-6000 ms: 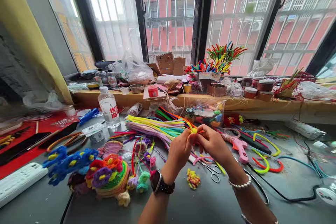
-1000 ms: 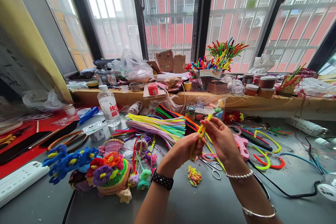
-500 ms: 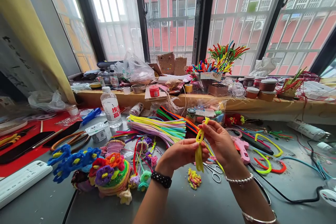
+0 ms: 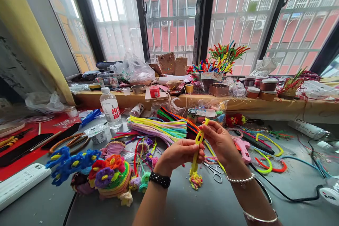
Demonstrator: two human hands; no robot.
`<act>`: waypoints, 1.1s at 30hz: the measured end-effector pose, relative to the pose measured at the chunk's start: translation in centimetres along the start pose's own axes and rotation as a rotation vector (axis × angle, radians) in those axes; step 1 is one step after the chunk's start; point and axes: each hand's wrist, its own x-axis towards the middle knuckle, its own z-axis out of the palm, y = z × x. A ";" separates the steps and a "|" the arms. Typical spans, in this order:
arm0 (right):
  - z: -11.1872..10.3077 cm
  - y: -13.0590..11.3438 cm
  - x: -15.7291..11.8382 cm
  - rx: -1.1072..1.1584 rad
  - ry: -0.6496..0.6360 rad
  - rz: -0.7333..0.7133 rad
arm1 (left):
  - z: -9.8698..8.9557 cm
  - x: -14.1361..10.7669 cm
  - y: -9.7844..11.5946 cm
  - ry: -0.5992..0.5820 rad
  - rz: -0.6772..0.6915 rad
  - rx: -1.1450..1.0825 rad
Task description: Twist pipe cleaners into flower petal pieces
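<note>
A looped yellow pipe-cleaner piece [image 4: 195, 162] hangs between my two hands above the grey table. My left hand [image 4: 182, 151] pinches its middle between thumb and fingers. Higher up, my right hand [image 4: 215, 137] grips the top of the loops near their tip. The lower loops dangle just over a small pile of yellow and pink bits [image 4: 196, 181]. Scissors [image 4: 215, 173] lie behind and to the right of the pile. Beyond my hands rests a bundle of pastel pipe cleaners [image 4: 159, 127].
Fuzzy flowers [image 4: 106, 174] stand at the left, near a water bottle [image 4: 110, 109] and a white power strip [image 4: 22, 183]. A pink glue gun [image 4: 242, 150] and its black cable lie right of my right hand. Jars [image 4: 268, 85] line the window ledge.
The lower end of the yellow piece has swung left and now overlaps the pile of bits from this view. My left hand has tilted slightly; both hands keep their hold.
</note>
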 end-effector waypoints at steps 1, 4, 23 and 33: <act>-0.1 0.0 0.0 -0.025 -0.004 -0.019 | 0.1 0.0 0.1 0.017 0.017 0.037; -0.5 -0.1 0.2 -0.121 -0.019 -0.093 | 0.2 0.3 0.0 0.106 0.068 0.175; -1.7 0.6 1.2 -0.167 0.136 -0.167 | 1.1 1.6 -0.9 0.553 0.489 0.985; -1.5 0.7 1.2 -0.123 0.153 -0.167 | 1.0 1.4 -1.5 0.725 0.598 1.126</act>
